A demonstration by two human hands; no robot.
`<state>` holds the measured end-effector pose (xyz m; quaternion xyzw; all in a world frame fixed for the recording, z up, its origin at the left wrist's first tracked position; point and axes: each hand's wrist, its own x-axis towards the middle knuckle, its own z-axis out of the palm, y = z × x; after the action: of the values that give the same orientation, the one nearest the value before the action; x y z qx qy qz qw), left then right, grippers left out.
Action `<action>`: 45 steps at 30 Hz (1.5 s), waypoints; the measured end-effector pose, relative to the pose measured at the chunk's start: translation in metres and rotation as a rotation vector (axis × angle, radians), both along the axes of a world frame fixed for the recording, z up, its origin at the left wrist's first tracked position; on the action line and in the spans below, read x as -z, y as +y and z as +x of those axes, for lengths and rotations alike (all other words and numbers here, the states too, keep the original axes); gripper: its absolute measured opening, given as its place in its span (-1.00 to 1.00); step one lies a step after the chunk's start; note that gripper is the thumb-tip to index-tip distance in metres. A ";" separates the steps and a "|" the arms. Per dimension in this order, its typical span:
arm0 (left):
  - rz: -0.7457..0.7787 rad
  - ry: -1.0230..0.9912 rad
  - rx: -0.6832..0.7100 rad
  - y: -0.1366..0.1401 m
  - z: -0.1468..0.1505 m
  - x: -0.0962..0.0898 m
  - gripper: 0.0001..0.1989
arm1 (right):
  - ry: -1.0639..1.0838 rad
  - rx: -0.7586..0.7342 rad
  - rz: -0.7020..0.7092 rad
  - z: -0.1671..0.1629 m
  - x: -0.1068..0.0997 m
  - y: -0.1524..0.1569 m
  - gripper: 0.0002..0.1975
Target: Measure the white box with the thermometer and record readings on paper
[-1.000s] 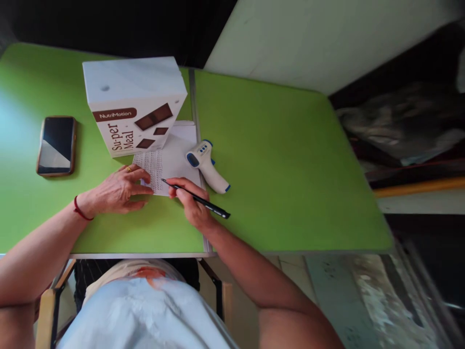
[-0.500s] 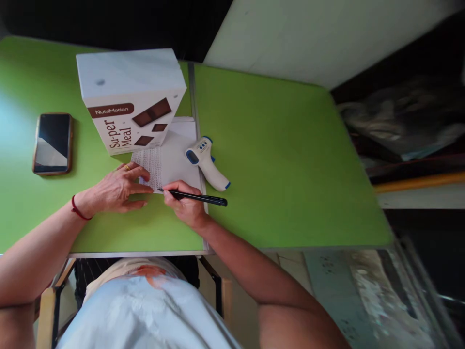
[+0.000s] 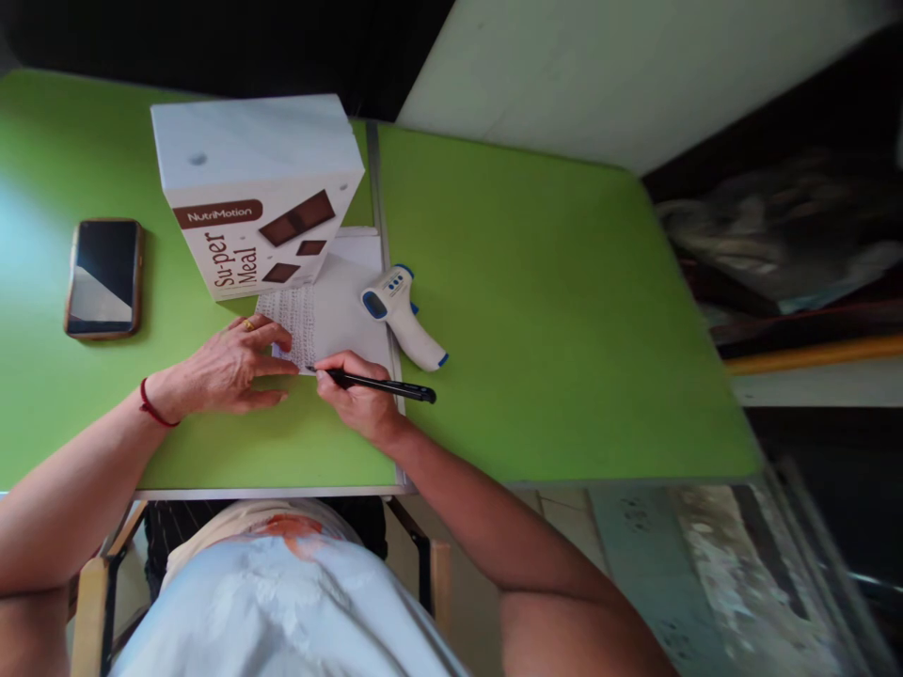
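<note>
Between the fingers of my right hand [image 3: 363, 402] is a black pen [image 3: 388, 384], its tip on the lower edge of a white sheet of paper [image 3: 345, 320]. Rows of small handwriting cover the left part of that sheet. My left hand [image 3: 244, 367] lies with fingers spread on the sheet's lower left corner and the table. A white NutriMotion box [image 3: 244, 212] stands upright on the upper left of the paper and hides part of it. Against the paper's right edge rests a white and blue infrared thermometer [image 3: 405, 320], just above the pen.
A phone [image 3: 104, 277] lies face up on the green table [image 3: 564, 310] at the left. The table's front edge runs just before my body. To the right is a shelf with plastic bags [image 3: 776, 235]; a pale wall [image 3: 599, 75] rises behind.
The pen's rear end has tipped slightly down and left in my right hand. My left hand stays in place on the paper.
</note>
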<state>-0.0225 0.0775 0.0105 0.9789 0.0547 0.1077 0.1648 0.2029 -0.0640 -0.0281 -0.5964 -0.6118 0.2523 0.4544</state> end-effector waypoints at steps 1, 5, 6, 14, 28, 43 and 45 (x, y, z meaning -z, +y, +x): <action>-0.006 0.004 -0.004 0.000 0.000 0.000 -0.69 | 0.002 0.006 -0.008 0.000 0.000 0.000 -0.89; -0.028 0.012 -0.012 0.000 0.000 0.000 -0.70 | 0.015 0.018 -0.037 -0.001 -0.001 0.000 -0.86; -0.025 0.016 -0.013 0.000 0.000 -0.001 -0.70 | 0.022 0.022 -0.038 -0.001 -0.001 0.000 -0.85; 0.007 0.028 -0.009 -0.001 0.001 0.000 -0.66 | 0.034 0.030 0.008 0.000 0.000 0.000 -0.85; -0.007 0.032 -0.016 0.000 -0.001 0.000 -0.69 | 0.027 0.050 -0.018 0.000 0.002 0.001 -0.80; -0.034 0.017 -0.018 0.000 0.000 -0.003 -0.71 | 0.028 0.058 -0.016 0.001 0.003 0.001 -0.84; -0.023 0.024 -0.015 0.000 -0.001 -0.003 -0.70 | 0.020 0.062 -0.013 0.001 0.003 0.001 -0.84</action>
<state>-0.0231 0.0779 0.0131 0.9778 0.0652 0.0964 0.1744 0.2039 -0.0634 -0.0310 -0.6155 -0.5869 0.2479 0.4640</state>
